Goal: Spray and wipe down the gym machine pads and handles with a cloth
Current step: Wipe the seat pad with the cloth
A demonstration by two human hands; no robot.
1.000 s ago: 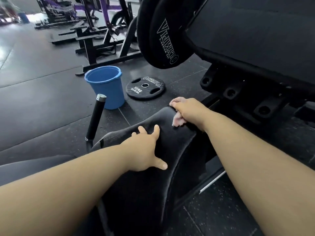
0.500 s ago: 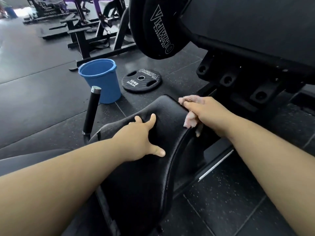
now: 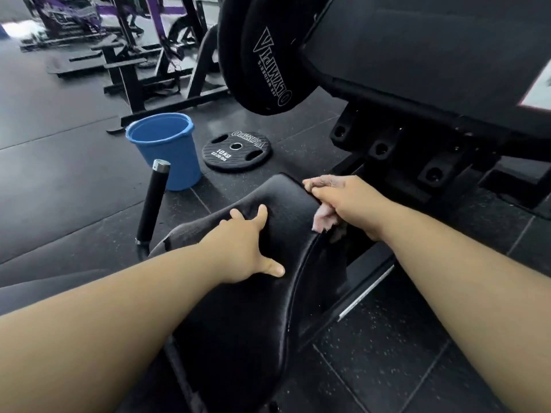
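Padding nearest the person belongs to the black seat pad [image 3: 238, 338], which curves up and away. The left hand [image 3: 247, 251] lies flat on the pad's upper face, fingers spread wide and thumb out, bracing it. At the pad's far right edge the right hand [image 3: 346, 201] has its fingers curled round a pale pink cloth [image 3: 323, 220] and presses it over the rim, while a loose tail of cloth hangs down the pad's side. That tail looks like the likeliest trouble: drawn along the edge, it could snag in the dark gap beside the pad, or the bunched cloth could ride over the rim and leave the side face unwiped. The knuckles sit close to the frame brackets [image 3: 381, 149] just beyond the pad, so a hard stroke might knock them. Left of the pad stands the black handle [image 3: 153, 201], which the task also covers and which could be skipped. Beyond the pad, on the floor [image 3: 59, 189], a blue bucket [image 3: 167, 150] and a flat weight plate [image 3: 237, 152] sit where a careless step might kick them. No spray bottle is in view.
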